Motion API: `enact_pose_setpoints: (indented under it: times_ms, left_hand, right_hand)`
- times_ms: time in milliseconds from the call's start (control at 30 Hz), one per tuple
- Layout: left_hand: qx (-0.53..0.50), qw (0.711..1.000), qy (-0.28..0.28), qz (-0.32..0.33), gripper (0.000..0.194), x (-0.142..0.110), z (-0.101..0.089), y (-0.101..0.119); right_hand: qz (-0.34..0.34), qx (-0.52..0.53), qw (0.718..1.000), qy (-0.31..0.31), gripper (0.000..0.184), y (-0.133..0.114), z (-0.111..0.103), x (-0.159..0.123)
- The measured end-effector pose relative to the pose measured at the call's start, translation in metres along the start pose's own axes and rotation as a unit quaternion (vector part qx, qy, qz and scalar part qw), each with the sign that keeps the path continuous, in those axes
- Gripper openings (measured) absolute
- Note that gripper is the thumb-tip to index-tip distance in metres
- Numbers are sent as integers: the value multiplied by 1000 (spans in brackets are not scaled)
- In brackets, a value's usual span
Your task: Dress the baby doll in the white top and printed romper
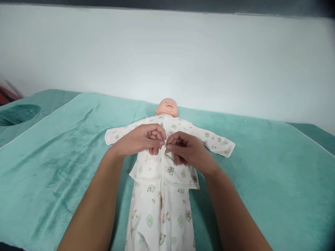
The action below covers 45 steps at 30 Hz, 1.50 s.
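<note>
A baby doll [168, 107] lies on its back, dressed in a white long-sleeved baby shirt [157, 170] printed with small animals. Matching white trousers [149, 221] cover its legs. At the middle of the chest, my left hand [146, 137] pinches one side of the shirt's front opening between thumb and fingers. From the other side my right hand [187, 148] pinches the facing edge, its fingertips close to those of the left. A small pale button shows between the two thumbs. The fingers partly hide the front opening there.
A green plush cover [261, 181] spreads under the doll, wrinkled at the left. Behind it rises a white wall [167, 52]. At the far left is a dark oval opening [19, 114] in the bed surface, with a red object [9, 96] beyond it.
</note>
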<state>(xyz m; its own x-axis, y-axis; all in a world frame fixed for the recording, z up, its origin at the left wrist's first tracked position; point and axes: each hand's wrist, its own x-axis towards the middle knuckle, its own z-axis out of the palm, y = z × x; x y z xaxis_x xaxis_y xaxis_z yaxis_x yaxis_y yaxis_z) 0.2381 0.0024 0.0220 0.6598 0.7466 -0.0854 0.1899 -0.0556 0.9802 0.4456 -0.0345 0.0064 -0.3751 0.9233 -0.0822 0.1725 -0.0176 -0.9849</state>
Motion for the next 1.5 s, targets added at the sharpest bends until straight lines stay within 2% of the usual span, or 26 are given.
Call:
enact_pose_setpoints:
  times_ms: [133,233,300,467,633,733,800,833,900,1000,1067,1133,1233,1300,1367,1433,1467,1500]
  left_hand:
    - [20,1000,7,-10,18,1,1,1]
    - [45,998,33,-3,21,1,3,4]
    - [78,995,60,1,22,0,4,6]
    - [147,982,115,1,35,2,7,5]
    - [138,981,135,-1,35,2,8,5]
    - [126,985,121,-3,25,0,7,5]
    - [121,985,125,5,18,-1,9,0]
    - [124,981,151,18,15,-1,11,-4]
    - [148,955,254,52,11,-1,16,-17]
    - [240,867,429,87,9,-6,22,-43]
    - [341,802,483,88,17,-15,19,-62]
    - [434,756,486,62,30,-27,9,-79]
    - [513,725,459,-23,46,-48,-12,-99]
    - [525,716,454,-72,51,-59,-27,-108]
    - [518,712,462,-108,51,-66,-37,-113]
    - [504,710,472,-136,51,-68,-43,-114]
    - [496,710,478,-148,50,-68,-44,-113]
    - [488,709,484,-159,50,-67,-44,-111]
  right_hand:
    - [3,-6,1000,9,21,-1,2,-1]
    - [3,2,1000,28,21,1,4,0]
    - [-3,11,998,58,23,2,6,1]
    - [-49,4,983,179,22,6,13,5]
    - [-103,-71,965,231,12,8,21,4]
    - [-154,-162,937,267,9,8,27,1]
    - [-173,-220,925,257,9,9,32,-4]
    - [-174,-243,923,243,10,9,34,-7]
    - [-171,-275,922,213,12,11,39,-16]
    - [-173,-293,923,180,12,19,46,-37]
    - [-173,-274,932,163,13,28,51,-56]
    - [-154,-226,952,138,14,37,52,-76]
    - [-94,-153,977,111,17,49,35,-101]
    - [-52,-162,973,155,20,56,6,-107]
    - [2,-217,938,272,23,63,-34,-104]
    - [49,-276,871,405,33,72,-75,-96]
    - [68,-303,838,449,39,77,-93,-92]
    - [89,-332,820,457,42,81,-108,-87]
